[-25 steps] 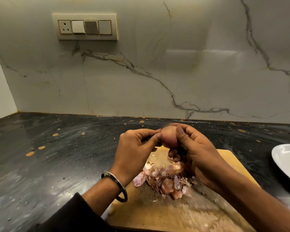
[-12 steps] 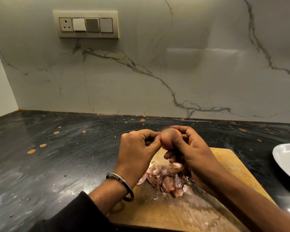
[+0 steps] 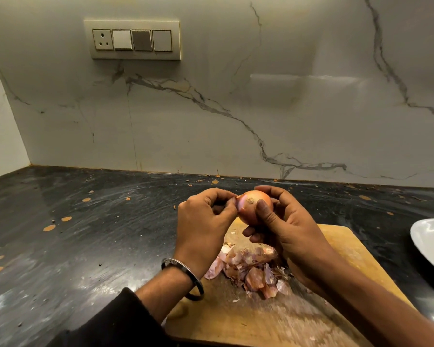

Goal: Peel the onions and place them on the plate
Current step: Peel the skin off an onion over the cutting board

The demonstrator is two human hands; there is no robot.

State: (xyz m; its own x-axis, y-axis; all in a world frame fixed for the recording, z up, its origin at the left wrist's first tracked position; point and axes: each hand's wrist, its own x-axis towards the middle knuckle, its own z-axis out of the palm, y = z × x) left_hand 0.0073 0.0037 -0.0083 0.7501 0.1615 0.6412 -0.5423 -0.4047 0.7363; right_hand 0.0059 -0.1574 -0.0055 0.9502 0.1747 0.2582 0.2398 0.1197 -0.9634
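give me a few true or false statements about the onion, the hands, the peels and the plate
1. The right hand holds the onion above the wooden cutting board. True.
2. The left hand lies flat on the countertop. False: it pinches a flap of skin at the onion's left side.
3. A pile of onion peels lies on the cutting board below the hands. True.
4. The onion sits on the white plate. False: it is in the hands; the plate is at the right edge, and the part in view holds no onion.
5. A metal bangle is on the right wrist. False: it is on the left wrist.
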